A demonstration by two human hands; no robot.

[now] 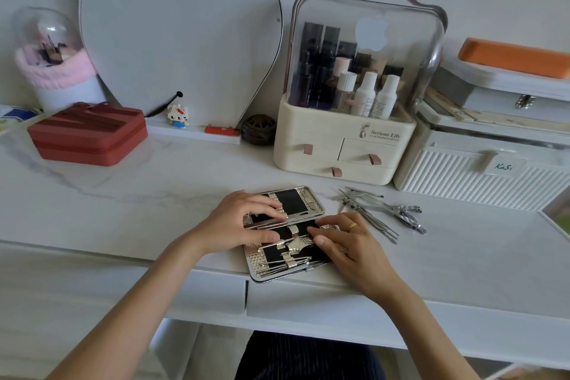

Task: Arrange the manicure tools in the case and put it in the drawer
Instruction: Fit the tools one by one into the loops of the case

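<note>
One open case (pixel 288 233), silver-edged with black lining, flat at the near edge of a white worktop (pixel 123 194), just above two drawer fronts (pixel 308 302). Several thin tools (pixel 287 264) already strapped into the near half; exact count hard to make out. Two hands on the case. Left hand (pixel 237 225) lying across the hinge, fingers extended and pressing a slim tool against the lining. Right hand (pixel 348 244), one gold ring (pixel 352 227) on it, fingers bent down onto the right side of the near half; whether anything is pinched under the fingertips cannot be told.

One loose pile of steel tools (pixel 382 211) just right of the case: clippers, nippers and thin picks, overlapping too much to count.

Behind, along the wall: one cream organizer (pixel 342 145) with three small drawers and a clear dome over bottles, one red zipped box (pixel 88 137) at left, one ribbed white box (pixel 481 176) at right, cut off by the frame edge, one curved mirror (pixel 172 34), one small toy figure (pixel 178 116), one glass dome (pixel 49 49) with blurred contents.
</note>
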